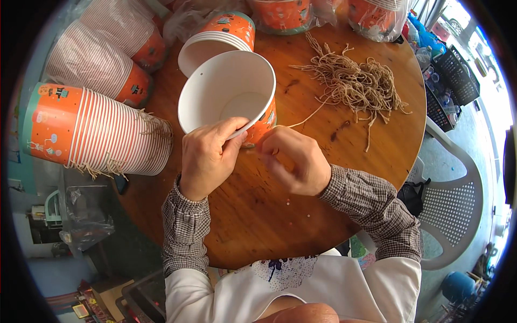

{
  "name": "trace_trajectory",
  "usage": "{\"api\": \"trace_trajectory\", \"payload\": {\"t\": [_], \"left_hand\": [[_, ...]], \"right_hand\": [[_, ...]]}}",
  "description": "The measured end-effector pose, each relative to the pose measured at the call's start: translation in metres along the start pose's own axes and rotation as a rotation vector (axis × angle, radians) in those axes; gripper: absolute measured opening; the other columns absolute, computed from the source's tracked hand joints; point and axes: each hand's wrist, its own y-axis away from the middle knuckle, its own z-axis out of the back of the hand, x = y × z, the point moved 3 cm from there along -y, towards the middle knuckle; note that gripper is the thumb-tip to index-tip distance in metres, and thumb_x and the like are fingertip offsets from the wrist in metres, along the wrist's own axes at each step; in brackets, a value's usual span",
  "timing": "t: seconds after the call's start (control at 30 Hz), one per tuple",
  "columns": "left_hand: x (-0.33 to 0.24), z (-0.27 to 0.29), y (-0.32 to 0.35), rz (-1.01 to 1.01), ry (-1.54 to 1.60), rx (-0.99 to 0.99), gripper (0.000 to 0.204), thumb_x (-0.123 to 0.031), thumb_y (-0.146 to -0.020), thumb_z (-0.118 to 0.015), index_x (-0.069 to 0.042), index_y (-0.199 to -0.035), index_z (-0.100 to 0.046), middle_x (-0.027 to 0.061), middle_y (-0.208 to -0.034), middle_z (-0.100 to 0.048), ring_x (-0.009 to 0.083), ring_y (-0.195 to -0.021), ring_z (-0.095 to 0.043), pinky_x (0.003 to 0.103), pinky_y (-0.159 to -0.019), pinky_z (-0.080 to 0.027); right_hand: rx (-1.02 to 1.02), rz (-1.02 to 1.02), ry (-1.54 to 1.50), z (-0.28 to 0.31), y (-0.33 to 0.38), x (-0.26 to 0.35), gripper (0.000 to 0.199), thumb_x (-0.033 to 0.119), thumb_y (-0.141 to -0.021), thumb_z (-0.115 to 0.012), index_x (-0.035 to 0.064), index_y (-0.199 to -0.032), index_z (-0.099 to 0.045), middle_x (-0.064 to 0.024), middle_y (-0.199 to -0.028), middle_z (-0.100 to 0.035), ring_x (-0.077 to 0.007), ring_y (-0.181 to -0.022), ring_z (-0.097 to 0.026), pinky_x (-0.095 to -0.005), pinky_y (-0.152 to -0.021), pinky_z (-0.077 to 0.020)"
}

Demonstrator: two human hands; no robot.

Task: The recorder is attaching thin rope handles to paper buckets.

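My left hand [207, 156] grips the near rim of an orange paper bucket [229, 91] with a white inside, tilted so its mouth faces me. My right hand [296, 161] pinches a thin tan string [304, 119] at the bucket's outer wall, fingers closed on it. The string trails off toward a loose pile of tan strings [355, 83] on the round wooden table [280, 215].
A nested stack of the same buckets [215, 46] stands just behind the held one. A long stack with strings attached [97, 132] lies on its side at the left, with more stacks [102, 54] behind. Bagged buckets [371, 16] line the far edge. A white plastic chair [452, 204] is at the right.
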Motion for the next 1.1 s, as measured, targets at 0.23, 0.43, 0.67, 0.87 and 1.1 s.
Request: {"api": "trace_trajectory", "payload": {"t": [0.23, 0.43, 0.67, 0.87, 1.1], "left_hand": [[0.002, -0.003, -0.001, 0.041, 0.031, -0.013, 0.013, -0.004, -0.084, -0.069, -0.005, -0.094, -0.061, 0.0093, -0.079, -0.069, 0.0258, -0.069, -0.069, 0.034, -0.060, -0.052], [-0.001, -0.006, -0.003, 0.047, 0.109, -0.083, 0.014, -0.001, -0.084, -0.068, -0.003, -0.097, -0.062, 0.0108, -0.087, -0.070, 0.0260, -0.073, -0.069, 0.034, -0.062, -0.053], [-0.007, -0.003, -0.006, -0.045, 0.007, -0.043, 0.011, -0.001, -0.084, -0.066, -0.002, -0.095, -0.064, 0.0103, -0.089, -0.070, 0.0283, -0.075, -0.068, 0.034, -0.063, -0.053], [-0.006, -0.003, -0.004, 0.004, 0.024, -0.006, 0.009, -0.001, -0.084, -0.066, -0.002, -0.092, -0.063, 0.0104, -0.084, -0.067, 0.0289, -0.071, -0.066, 0.035, -0.061, -0.051], [-0.008, -0.003, -0.004, 0.025, 0.000, 0.010, 0.007, 0.001, -0.085, -0.066, 0.003, -0.091, -0.063, 0.0118, -0.080, -0.066, 0.0239, -0.069, -0.066, 0.030, -0.061, -0.051]], "right_hand": [[-0.404, -0.490, -0.657, -0.010, 0.010, -0.024, 0.006, 0.004, -0.098, -0.052, -0.0003, -0.099, -0.055, -0.0070, -0.113, -0.059, -0.0065, -0.094, -0.054, -0.0227, -0.080, -0.0473], [-0.417, -0.608, -0.684, -0.014, 0.010, -0.032, 0.016, 0.009, -0.099, -0.054, -0.0020, -0.111, -0.057, 0.0007, -0.098, -0.060, -0.0023, -0.083, -0.051, -0.0186, -0.070, -0.0458], [-0.433, -0.658, -0.682, -0.011, 0.006, -0.031, 0.012, 0.007, -0.095, -0.058, -0.0035, -0.100, -0.055, -0.0004, -0.092, -0.062, -0.0047, -0.087, -0.058, -0.0214, -0.078, -0.0500], [-0.431, -0.655, -0.665, -0.009, 0.004, -0.028, 0.012, 0.007, -0.095, -0.058, -0.0036, -0.098, -0.055, -0.0007, -0.091, -0.062, -0.0039, -0.085, -0.058, -0.0210, -0.075, -0.0499], [-0.442, -0.682, -0.626, -0.009, 0.003, -0.027, 0.012, 0.007, -0.094, -0.059, -0.0037, -0.097, -0.055, -0.0012, -0.089, -0.062, -0.0044, -0.083, -0.058, -0.0215, -0.075, -0.0504]]}}
